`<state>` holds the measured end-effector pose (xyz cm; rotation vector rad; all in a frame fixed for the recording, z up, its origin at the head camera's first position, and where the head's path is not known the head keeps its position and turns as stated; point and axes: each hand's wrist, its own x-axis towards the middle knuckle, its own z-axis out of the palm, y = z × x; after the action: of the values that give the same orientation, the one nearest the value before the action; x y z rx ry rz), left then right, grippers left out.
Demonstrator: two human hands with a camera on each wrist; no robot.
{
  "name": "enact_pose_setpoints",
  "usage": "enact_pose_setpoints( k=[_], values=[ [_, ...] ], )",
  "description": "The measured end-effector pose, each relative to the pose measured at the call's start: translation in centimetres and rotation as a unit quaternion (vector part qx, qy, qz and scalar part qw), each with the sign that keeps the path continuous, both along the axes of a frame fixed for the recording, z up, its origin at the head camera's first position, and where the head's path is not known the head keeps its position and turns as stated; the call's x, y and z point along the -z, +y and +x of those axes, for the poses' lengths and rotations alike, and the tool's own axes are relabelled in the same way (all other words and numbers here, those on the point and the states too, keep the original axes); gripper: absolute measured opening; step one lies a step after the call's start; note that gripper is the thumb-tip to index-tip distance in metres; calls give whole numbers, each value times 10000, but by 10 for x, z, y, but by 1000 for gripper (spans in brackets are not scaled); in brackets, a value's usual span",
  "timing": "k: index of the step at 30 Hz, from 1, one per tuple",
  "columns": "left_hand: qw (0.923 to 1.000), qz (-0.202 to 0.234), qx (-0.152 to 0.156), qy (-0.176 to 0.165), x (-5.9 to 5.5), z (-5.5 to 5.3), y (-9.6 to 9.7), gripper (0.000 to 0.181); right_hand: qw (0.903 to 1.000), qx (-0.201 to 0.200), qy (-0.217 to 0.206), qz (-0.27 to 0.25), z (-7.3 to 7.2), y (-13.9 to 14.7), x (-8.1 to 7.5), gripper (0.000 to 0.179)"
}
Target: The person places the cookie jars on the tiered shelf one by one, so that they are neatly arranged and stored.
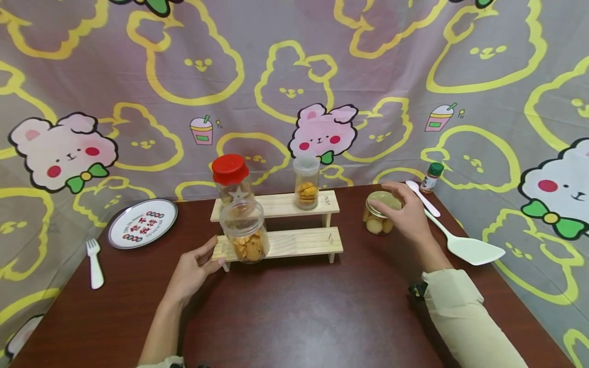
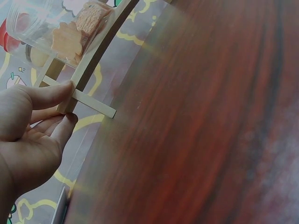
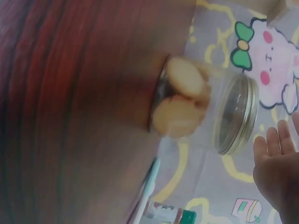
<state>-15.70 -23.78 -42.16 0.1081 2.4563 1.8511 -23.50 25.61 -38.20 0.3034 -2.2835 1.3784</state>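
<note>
My left hand point(image 1: 192, 271) pinches the left end of a two-step wooden shelf rack point(image 1: 299, 243); in the left wrist view the thumb and fingers point(image 2: 65, 128) meet the board's end from both sides. On the lower step stands a clear jar of cookies point(image 1: 248, 245). A red-lidded jar point(image 1: 230, 171) is partly hidden behind it on the upper step, with a slim clear-topped jar point(image 1: 307, 186) of yellow snacks to its right. My right hand point(image 1: 407, 212) hovers by a gold-lidded jar point(image 1: 377, 225) of round cookies on the table. In the right wrist view its fingers lie apart from the lid point(image 3: 240, 116).
A white plate point(image 1: 119, 232) and a white fork point(image 1: 95, 266) lie at the left. Along the right edge are a white spoon point(image 1: 425, 199), a pale spatula point(image 1: 474, 250) and a green-capped spice bottle point(image 1: 431, 179). A patterned curtain point(image 1: 257, 30) rises behind the brown table point(image 1: 299, 317).
</note>
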Motion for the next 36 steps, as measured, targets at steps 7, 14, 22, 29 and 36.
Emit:
enact_pose_setpoints(
  k=[7,14,22,29,36],
  values=[
    [10000,-60,-5,-31,0,1,0,68,9991,158,-393,57,-5,12,11,57],
    [9999,-104,-20,-47,1,1,0,68,9972,254,-490,512,-9,21,18,61],
    [9999,-103,-29,-20,2,1,-1,68,9924,205,-818,893,-10,26,21,71],
    [10000,-19,-17,-23,1,1,0,68,9884,127,-1068,1075,-12,30,21,79],
    [10000,-38,-16,-28,0,0,0,68,9874,63,-1055,1175,-14,30,21,77]
  ],
)
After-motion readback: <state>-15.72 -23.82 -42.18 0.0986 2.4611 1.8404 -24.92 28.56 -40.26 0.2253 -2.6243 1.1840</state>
